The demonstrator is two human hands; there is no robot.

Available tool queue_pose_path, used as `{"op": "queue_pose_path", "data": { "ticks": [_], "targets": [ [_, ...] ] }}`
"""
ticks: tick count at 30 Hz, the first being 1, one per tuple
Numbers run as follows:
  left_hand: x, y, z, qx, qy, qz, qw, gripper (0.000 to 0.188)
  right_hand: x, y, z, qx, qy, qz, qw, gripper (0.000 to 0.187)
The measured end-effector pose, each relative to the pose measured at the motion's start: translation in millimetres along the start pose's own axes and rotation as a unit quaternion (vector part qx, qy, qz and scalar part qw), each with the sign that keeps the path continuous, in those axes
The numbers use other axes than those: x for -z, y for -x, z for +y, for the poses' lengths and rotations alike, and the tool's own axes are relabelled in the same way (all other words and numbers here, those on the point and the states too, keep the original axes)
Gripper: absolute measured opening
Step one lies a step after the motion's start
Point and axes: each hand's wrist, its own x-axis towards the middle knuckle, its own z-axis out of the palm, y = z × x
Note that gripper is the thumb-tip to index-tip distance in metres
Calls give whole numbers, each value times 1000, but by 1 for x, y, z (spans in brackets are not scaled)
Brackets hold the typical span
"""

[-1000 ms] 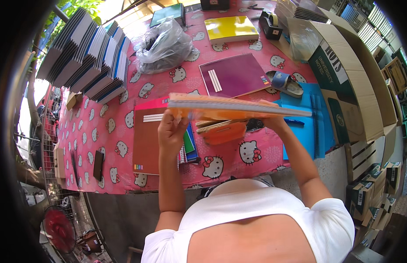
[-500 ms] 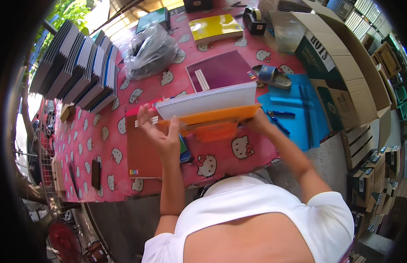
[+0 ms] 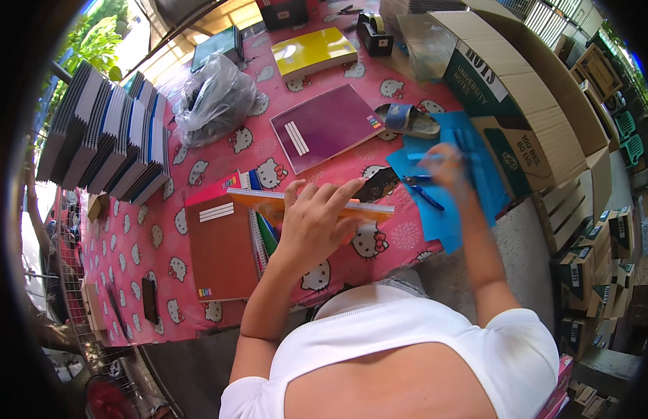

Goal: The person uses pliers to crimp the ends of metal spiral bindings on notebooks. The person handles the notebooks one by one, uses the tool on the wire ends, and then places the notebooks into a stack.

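A pink tablecloth [image 3: 405,236] printed with white cat faces covers the table, its edges bowed by the lens. Above its near side, the left hand [image 3: 313,218] grips an orange notebook [image 3: 257,200], seen nearly edge-on, the fingers spread across its far side and the thumb on the near one. The right hand [image 3: 447,171] is over blue sheets [image 3: 435,222] (too blurred to tell whether its fingers are spread or pinching anything). A blue-handled tool [image 3: 428,199] lies on those sheets, and a blue slipper [image 3: 409,120] rests at their far edge. Left of the orange notebook lies a brownish-red notebook [image 3: 222,255]; beyond it are a purple notebook [image 3: 327,129], a thick yellow stack [image 3: 315,54], a clear plastic bag [image 3: 216,101] with dark contents and a black tape dispenser [image 3: 375,38]. Spiral-bound notebooks [image 3: 104,136] rise in a tall stack at the far left, and a large open cardboard box [image 3: 544,94] flanks the right. Around the table, green leaves [image 3: 93,45] catch bright daylight at the upper left, a red fan [image 3: 111,399] shows low at the left, and smaller cartons [image 3: 578,286] are piled at the right, past the grey floor [image 3: 516,244].
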Motion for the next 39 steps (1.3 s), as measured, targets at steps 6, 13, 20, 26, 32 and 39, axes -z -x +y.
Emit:
{"op": "queue_pose_path", "data": {
  "ticks": [6, 13, 20, 26, 32, 39],
  "targets": [
    [-17, -2, 1, -18, -44, 196, 979, 15, 30, -50, 79, -121, 187, 48, 974, 25],
    [-27, 6, -7, 11, 26, 134, 991, 20, 71, -30, 0, -7, 158, 84, 984, 27],
    [-28, 2, 0, 12, 25, 166, 986, 17, 101, 101, -151, -22, -263, -472, 842, 79],
    [-32, 0, 0, -3, 52, 166, 985, 15, 99, 103, -148, 43, -308, -294, 904, 47],
    [-31, 1, 8, 13, 49, 157, 986, 14, 97, 91, -164, 184, -210, -108, 954, 25],
    [-33, 0, 9, -12, 9, 170, 985, 18, 90, 85, -172, 168, -224, -117, 953, 17]
  ]
}}
